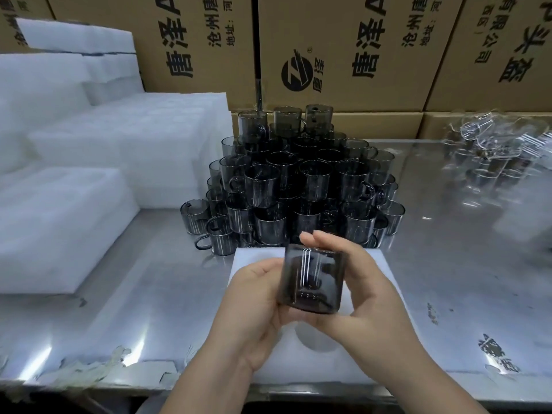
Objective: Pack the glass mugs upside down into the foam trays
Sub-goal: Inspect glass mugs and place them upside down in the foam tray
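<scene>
A smoky grey glass mug [312, 279] is held between both hands above a white foam tray [257, 258] that lies on the steel table near the front edge. My left hand [254, 306] grips the mug's left side and bottom. My right hand [367, 291] wraps its right side, fingertips over the far rim. One round pocket [313, 339] of the tray shows below the mug; the hands cover the others. Behind the tray rises a stacked pile of the same grey mugs [298, 180].
Stacks of white foam trays [74, 180] fill the left side of the steel table [448, 279]. Clear glass mugs [501, 153] lie at the far right. Printed cardboard boxes [343, 49] wall off the back. Torn film lies along the table's front edge.
</scene>
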